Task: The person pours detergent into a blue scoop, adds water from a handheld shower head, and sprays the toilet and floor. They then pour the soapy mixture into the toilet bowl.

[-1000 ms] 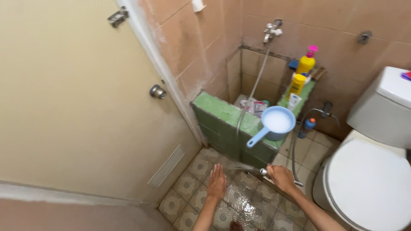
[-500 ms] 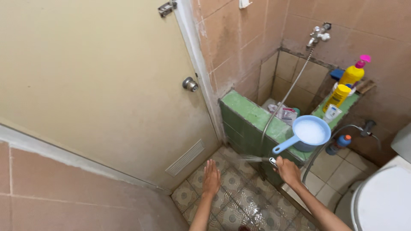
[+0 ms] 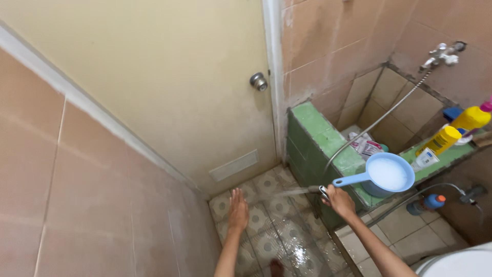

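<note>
Spray nozzle (image 3: 319, 190) sits gripped in my right hand (image 3: 339, 201), fingers wrapped around it, its jet crossing the wet floor tiles (image 3: 287, 233). My left hand (image 3: 238, 209) hovers flat, fingers spread, over those tiles. Just behind the right hand, a blue dipper (image 3: 385, 174) rests on the green ledge (image 3: 322, 134).

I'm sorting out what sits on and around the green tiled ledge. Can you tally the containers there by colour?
Yellow bottles: 2, one with a pink pump top and one capped
Blue dipper with handle: 1
White tube: 1
Dark bottle with orange and blue cap on the floor: 1
Total: 5
</note>
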